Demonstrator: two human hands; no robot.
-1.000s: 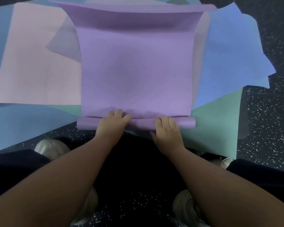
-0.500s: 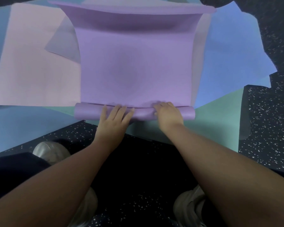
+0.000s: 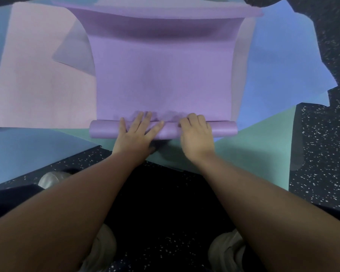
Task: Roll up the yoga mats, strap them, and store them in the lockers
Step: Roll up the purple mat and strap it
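On the purple mat [image 3: 163,79], both hands press its rolled end [image 3: 104,131]

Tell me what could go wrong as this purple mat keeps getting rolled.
Both hands, left hand and right hand, press near the middle of the roll, so its unheld ends could loosen or wind unevenly. The purple mat humps up at its far end, which might roll in a crease. It lies on other loose mats, like the green mat, which could slide.
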